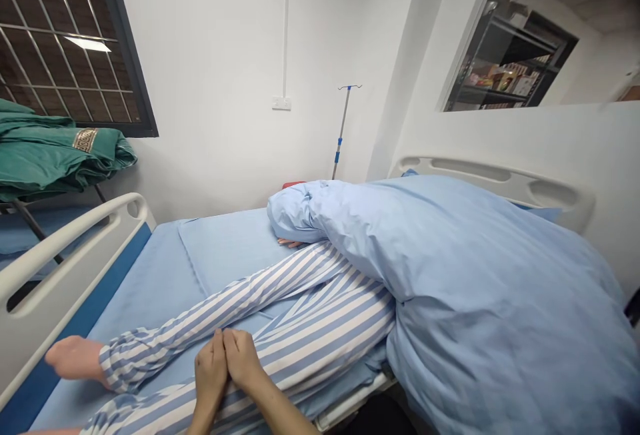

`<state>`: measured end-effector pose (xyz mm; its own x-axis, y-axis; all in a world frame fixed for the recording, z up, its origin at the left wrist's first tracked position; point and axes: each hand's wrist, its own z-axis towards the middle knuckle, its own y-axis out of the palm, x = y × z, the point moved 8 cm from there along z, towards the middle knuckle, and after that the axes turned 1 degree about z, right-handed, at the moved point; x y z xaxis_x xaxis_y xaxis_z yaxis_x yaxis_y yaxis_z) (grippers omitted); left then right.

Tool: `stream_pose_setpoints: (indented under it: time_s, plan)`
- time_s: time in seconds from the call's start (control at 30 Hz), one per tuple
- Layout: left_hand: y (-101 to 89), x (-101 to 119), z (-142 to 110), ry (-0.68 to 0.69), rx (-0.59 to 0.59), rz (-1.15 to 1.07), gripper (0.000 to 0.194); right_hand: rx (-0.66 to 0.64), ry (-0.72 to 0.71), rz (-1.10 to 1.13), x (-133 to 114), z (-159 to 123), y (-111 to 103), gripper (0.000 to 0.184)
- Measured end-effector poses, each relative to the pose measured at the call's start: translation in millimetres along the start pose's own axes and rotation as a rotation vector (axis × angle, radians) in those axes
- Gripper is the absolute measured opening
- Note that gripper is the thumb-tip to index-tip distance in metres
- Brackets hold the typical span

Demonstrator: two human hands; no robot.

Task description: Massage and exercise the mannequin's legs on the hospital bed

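My left hand (211, 363) and my right hand (242, 359) are both curled into fists, side by side and touching at the knuckles. They are over the near leg of a figure lying on the bed, around the knee. I see nothing sticking out of either fist. The figure wears blue-and-white striped trousers (320, 345). Its far leg is stretched out, with a bare foot (77, 360) by the bed's end. A light blue quilt (460, 268) covers its upper body, and a few fingers (290, 243) show from under the quilt's edge.
A pale footboard (75, 242) stands at the left, a headboard (480, 172) at the right. Behind the bed rises an IV pole (342, 132) by the wall. Folded green cloth (55, 155) lies beneath the barred window. Shelves (505, 55) show through an opening at the upper right.
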<state>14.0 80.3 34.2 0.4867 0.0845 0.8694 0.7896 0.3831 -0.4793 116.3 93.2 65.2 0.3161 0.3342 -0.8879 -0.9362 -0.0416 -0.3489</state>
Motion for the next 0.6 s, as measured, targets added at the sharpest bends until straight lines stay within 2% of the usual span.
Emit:
stream_pose_setpoints:
  time_s: [0.1,0.2,0.3,0.37,0.43,0.5,0.6]
  plan:
    - [1.8,0,-1,-0.006,-0.013,-0.005,0.048,0.037,-0.001,0.032,5,-6,-1,0.045]
    - [3.6,11,-4,-0.06,-0.02,-0.085,0.046,0.08,0.032,0.115,11,-5,-5,0.045]
    - [4.6,35,-7,-0.096,0.011,-0.205,0.043,0.121,0.081,0.272,17,-1,-11,0.046]
    - [7.4,54,-9,-0.069,0.018,-0.288,0.043,0.148,0.089,0.367,19,0,-15,0.046]
    - [10.9,63,-10,-0.036,0.024,-0.349,0.043,0.173,0.087,0.421,21,1,-18,0.045]
    - [12.3,57,-10,-0.051,0.062,-0.355,0.043,0.195,0.101,0.429,23,0,-20,0.044]
    - [12.6,30,-12,-0.127,0.119,-0.253,0.041,0.218,0.154,0.382,29,-3,-18,0.041]
